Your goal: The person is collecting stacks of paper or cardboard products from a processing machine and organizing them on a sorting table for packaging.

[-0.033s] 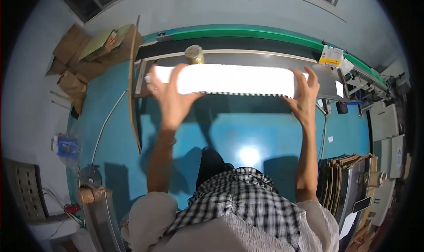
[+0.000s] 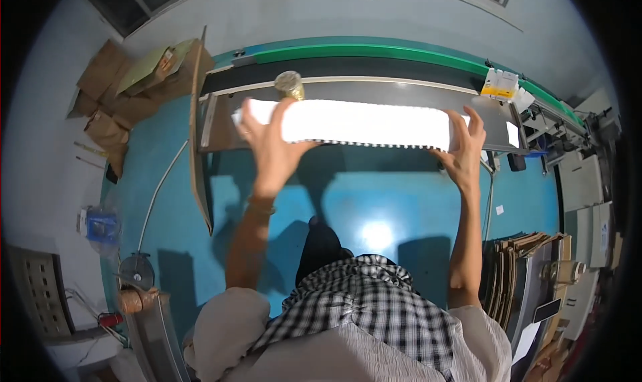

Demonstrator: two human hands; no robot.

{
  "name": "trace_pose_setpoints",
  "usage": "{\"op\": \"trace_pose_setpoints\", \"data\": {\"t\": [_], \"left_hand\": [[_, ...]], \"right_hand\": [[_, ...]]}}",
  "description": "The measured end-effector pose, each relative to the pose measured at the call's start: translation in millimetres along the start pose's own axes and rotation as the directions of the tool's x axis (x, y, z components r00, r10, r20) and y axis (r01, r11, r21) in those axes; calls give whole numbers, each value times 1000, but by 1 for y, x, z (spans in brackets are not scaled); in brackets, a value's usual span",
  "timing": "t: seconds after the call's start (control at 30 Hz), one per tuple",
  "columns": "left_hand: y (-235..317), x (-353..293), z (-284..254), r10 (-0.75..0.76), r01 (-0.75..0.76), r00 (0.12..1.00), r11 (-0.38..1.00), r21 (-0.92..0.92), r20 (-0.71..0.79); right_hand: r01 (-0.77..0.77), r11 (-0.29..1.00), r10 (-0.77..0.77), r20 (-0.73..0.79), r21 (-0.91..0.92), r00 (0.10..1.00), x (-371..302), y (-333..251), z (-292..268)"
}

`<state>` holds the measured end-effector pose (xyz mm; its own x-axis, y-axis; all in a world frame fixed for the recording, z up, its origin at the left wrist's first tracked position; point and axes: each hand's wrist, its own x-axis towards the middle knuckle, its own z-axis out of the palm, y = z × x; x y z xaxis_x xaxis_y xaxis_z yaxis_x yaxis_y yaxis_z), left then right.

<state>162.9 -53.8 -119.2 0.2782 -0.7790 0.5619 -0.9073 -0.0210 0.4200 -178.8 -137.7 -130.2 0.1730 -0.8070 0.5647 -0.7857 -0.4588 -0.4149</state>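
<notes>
A long white bundle (image 2: 368, 122) with a row of dark dots along its lower edge is held level in front of me, over the near edge of the grey bench (image 2: 401, 93). Glare washes out its surface, so I cannot make out what it consists of. My left hand (image 2: 273, 148) grips one end, with fingers over the top and thumb underneath. At the other end my right hand (image 2: 463, 151) is closed the same way. Just behind the bundle's left part stands a roll of yellowish tape (image 2: 289, 85), partly hidden by it.
A white and yellow box (image 2: 500, 84) sits at the bench's right end, beside the green conveyor edge (image 2: 374, 49). An upright board (image 2: 196, 141) borders the bench on the left. Flattened cardboard (image 2: 508, 275) is stacked at lower right, near a phone (image 2: 548, 310). Brown cartons (image 2: 107, 71) stand far left.
My left hand has shifted slightly to the right, and the white bundle's left end has moved with it. My right hand has barely moved.
</notes>
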Motion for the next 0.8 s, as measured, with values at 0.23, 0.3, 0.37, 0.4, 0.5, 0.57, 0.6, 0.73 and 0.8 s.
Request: {"op": "trace_pose_setpoints", "data": {"t": [0.23, 0.3, 0.37, 0.4, 0.5, 0.57, 0.6, 0.73, 0.8], "left_hand": [[22, 38, 180, -166, 205, 884, 978, -45, 437], [6, 61, 210, -229, 281, 788, 960, -4, 571], [-14, 85, 225, -169, 292, 801, 948, -128, 575], [-22, 95, 231, -154, 325, 845, 908, -263, 512], [-54, 127, 246, -395, 538, 814, 788, -299, 426], [-97, 120, 293, -448, 634, 763, 658, -407, 466], [-83, 123, 286, -451, 629, 757, 699, -340, 473], [-54, 100, 262, -402, 505, 844, 818, -273, 355], [-47, 109, 260, -411, 552, 780, 807, -211, 472]], "right_hand": [[-234, 959, 273, 295, -161, 916, 5, 148, 53], [-262, 957, 290, 403, -124, 868, 32, 172, 67], [-206, 963, 267, 501, -175, 823, 66, 199, 77], [-154, 965, 251, 581, -213, 774, 80, 213, 80], [-616, 788, 471, 642, 2, 605, 126, 238, 91], [-543, 839, 478, 459, 13, 749, 113, 303, 101], [-581, 814, 532, 433, -22, 728, 104, 324, 102], [-771, 617, 518, 656, 158, 549, 96, 287, 92], [-653, 692, 407, 580, 308, 705, 86, 269, 104]]}}
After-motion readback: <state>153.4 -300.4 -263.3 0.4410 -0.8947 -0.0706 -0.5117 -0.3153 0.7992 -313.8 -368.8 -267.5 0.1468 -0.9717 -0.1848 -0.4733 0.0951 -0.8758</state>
